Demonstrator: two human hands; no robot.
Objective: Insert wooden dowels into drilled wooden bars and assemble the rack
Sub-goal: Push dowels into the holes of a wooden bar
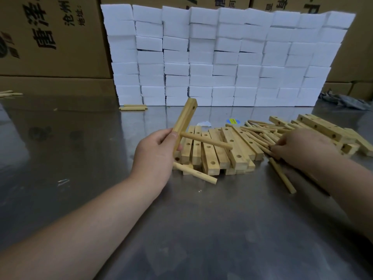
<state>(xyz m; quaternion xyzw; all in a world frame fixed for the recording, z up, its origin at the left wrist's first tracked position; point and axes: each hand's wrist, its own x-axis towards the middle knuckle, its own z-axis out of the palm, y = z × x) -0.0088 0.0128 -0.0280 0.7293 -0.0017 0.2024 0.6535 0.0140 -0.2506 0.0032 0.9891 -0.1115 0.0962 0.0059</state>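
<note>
The left hand (155,152) grips a drilled wooden bar (184,121) by its low end. It holds the bar up, tilted, just above the left side of the heap of bars (218,152) on the steel table (201,229). One dowel (205,140) sticks out of the held bar and points across the heap. The right hand (302,147) is well apart from the left one, at the right of the heap, with its fingertips in the loose dowels (260,135). I cannot tell if it has one pinched.

The stuck-in dowel may not be pushed all the way in. Then it could wobble or drop out when another is pressed in. The bar is held at one end only, so a hard push could twist it. The round dowels could also roll away.

Behind the heap stands a wall of white foam blocks (222,57). Behind that are cardboard boxes (50,37) with big black Chinese writing turned sideways. I can make out "沧州" and "地址". A yellow and blue sticker (233,120) lies just behind the heap, too small to read.
</note>
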